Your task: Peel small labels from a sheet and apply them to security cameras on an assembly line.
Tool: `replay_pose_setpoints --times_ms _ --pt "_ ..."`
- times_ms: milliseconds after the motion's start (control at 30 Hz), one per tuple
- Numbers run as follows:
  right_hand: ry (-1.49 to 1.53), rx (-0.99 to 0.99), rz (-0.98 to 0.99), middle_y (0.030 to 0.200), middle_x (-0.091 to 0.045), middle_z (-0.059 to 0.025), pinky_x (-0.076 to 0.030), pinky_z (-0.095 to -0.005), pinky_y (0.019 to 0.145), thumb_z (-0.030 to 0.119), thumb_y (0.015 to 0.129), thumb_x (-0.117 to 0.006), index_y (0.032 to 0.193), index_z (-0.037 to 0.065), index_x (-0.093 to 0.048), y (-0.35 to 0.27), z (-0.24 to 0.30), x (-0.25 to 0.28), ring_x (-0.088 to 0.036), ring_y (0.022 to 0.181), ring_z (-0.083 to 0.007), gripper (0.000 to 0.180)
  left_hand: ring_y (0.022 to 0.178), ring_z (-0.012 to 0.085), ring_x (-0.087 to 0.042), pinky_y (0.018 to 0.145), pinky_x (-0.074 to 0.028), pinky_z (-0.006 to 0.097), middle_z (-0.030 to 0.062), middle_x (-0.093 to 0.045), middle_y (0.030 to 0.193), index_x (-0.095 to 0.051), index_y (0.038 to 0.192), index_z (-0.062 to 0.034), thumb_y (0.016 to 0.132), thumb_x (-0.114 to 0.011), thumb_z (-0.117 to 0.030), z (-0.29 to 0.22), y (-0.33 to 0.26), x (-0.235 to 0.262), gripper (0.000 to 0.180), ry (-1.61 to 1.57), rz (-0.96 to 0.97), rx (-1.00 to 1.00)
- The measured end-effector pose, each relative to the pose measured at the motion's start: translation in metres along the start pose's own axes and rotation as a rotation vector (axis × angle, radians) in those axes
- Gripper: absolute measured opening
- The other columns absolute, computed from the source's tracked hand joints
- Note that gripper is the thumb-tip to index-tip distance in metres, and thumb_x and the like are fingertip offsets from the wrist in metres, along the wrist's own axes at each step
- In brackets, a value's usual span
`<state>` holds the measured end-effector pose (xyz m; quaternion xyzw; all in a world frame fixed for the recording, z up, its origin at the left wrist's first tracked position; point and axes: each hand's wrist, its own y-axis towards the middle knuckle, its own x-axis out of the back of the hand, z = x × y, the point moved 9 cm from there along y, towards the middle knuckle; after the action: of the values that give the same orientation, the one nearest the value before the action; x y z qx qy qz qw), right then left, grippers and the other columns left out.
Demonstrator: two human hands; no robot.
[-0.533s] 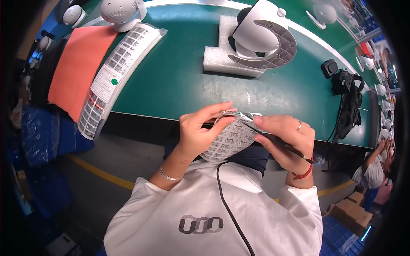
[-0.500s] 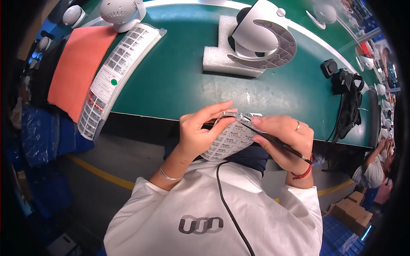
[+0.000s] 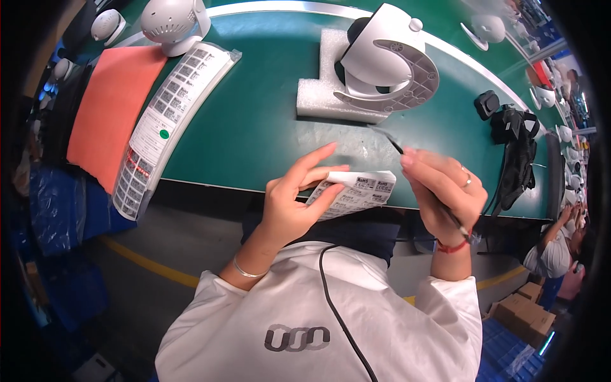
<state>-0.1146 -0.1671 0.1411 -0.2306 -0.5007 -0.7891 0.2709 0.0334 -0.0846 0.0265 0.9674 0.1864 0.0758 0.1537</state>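
Observation:
My left hand (image 3: 289,200) pinches a sheet of printed labels (image 3: 361,193) between thumb and fingers, at the table's near edge. The sheet's top is folded over, showing a white strip. My right hand (image 3: 445,191) is closed round slim black tweezers (image 3: 396,147), off to the right of the sheet. Their tip points up and left towards a white device (image 3: 382,60). Something pale and blurred is at the tip; I cannot make out what. The device lies tilted on a white foam block (image 3: 318,102), its ribbed base facing right.
On the green table (image 3: 242,121), a long sleeved label sheet (image 3: 153,137) lies beside an orange sheet (image 3: 114,114) at left. A second white device (image 3: 170,25) stands behind them. A black strapped device (image 3: 512,127) lies at right. A black cable (image 3: 331,280) hangs down my shirt.
My right hand has moved away from the label sheet, up and to the right, with the tweezers now pointing towards the white device. The left hand still holds the sheet.

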Motion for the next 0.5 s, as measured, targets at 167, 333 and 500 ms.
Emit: replay_pose_setpoints --times_ms 167,333,500 --pt "-0.163 0.211 0.042 0.094 -0.069 -0.0140 -0.058 -0.0338 0.071 0.003 0.060 -0.066 0.095 -0.002 -0.070 -0.004 -0.015 -0.025 -0.070 0.084 -0.0282 0.036 0.093 0.0195 -0.071 0.082 -0.056 0.028 0.0175 -0.072 0.102 -0.051 0.131 0.0020 0.081 -0.071 0.006 0.004 0.002 0.000 0.054 -0.019 -0.016 0.028" --pt "-0.225 0.282 0.069 0.095 -0.069 -0.0117 -0.058 -0.0328 0.069 0.006 0.065 -0.065 0.097 -0.001 -0.070 -0.003 -0.024 -0.038 -0.070 0.087 -0.0256 0.033 0.094 0.0208 -0.071 0.081 -0.056 0.028 0.0180 -0.072 0.100 -0.051 0.129 0.0049 0.080 -0.072 0.006 0.003 0.003 0.000 0.054 0.004 -0.010 0.011" --pt "-0.242 0.309 0.054 0.096 -0.070 -0.0110 -0.058 -0.0318 0.069 0.005 0.066 -0.067 0.096 0.000 -0.070 -0.002 -0.030 -0.043 -0.070 0.087 -0.0244 0.031 0.094 0.0209 -0.071 0.081 -0.057 0.028 0.0192 -0.072 0.100 -0.050 0.130 0.0065 0.079 -0.071 0.007 0.002 0.003 0.000 0.055 0.021 0.021 0.010"
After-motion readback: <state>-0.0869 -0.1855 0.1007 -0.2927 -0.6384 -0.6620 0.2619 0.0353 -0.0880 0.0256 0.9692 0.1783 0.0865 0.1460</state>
